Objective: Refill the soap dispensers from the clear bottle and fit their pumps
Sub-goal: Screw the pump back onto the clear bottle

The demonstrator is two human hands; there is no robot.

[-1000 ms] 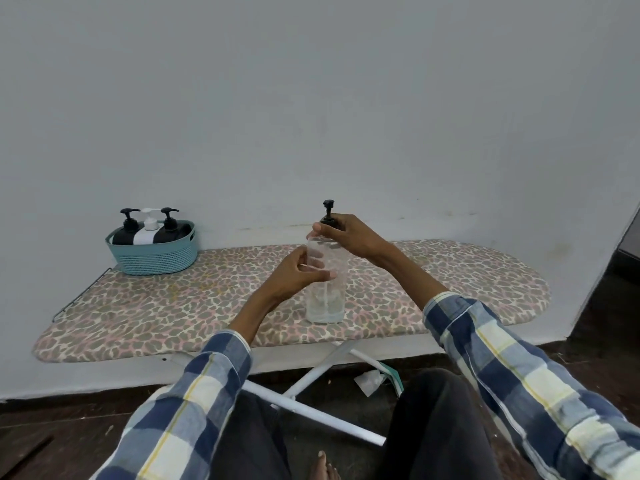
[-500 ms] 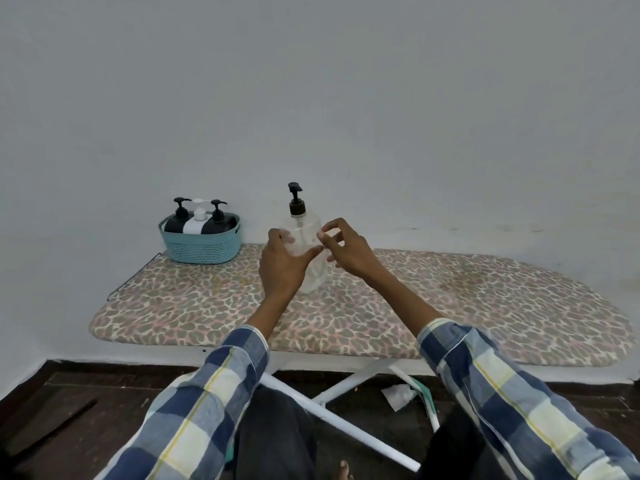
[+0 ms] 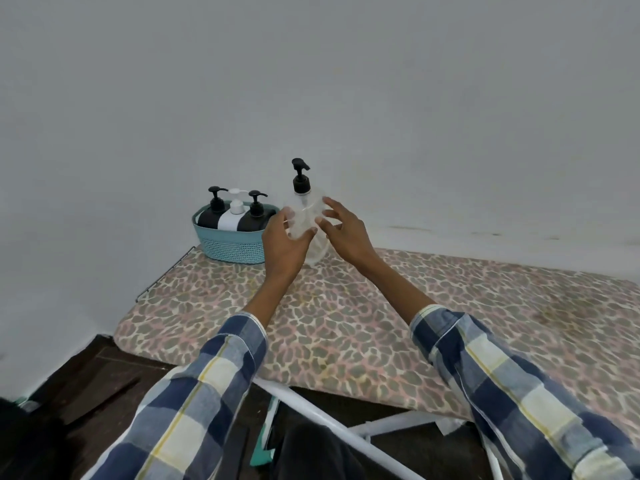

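Note:
A clear bottle (image 3: pixel 309 216) with a black pump (image 3: pixel 300 177) stands near the wall on the ironing board (image 3: pixel 346 323), just right of the basket. My left hand (image 3: pixel 285 242) wraps its left side, thumb across the front. My right hand (image 3: pixel 341 230) is at its right side with fingers spread, fingertips at or near the bottle; contact is unclear. Three dispensers with pumps fitted sit in a teal basket (image 3: pixel 232 245): a black dispenser (image 3: pixel 212 214), a white dispenser (image 3: pixel 234 214) and another black dispenser (image 3: pixel 255 216).
The board has a leopard-print cover and runs along a white wall. Its wire rack (image 3: pixel 166 271) sticks out at the left end. White board legs (image 3: pixel 332 431) and dark floor lie below, near my knees.
The bottle has moved left from the board's middle to beside the basket. My right hand came off the pump and opened beside the bottle. The view shifted left.

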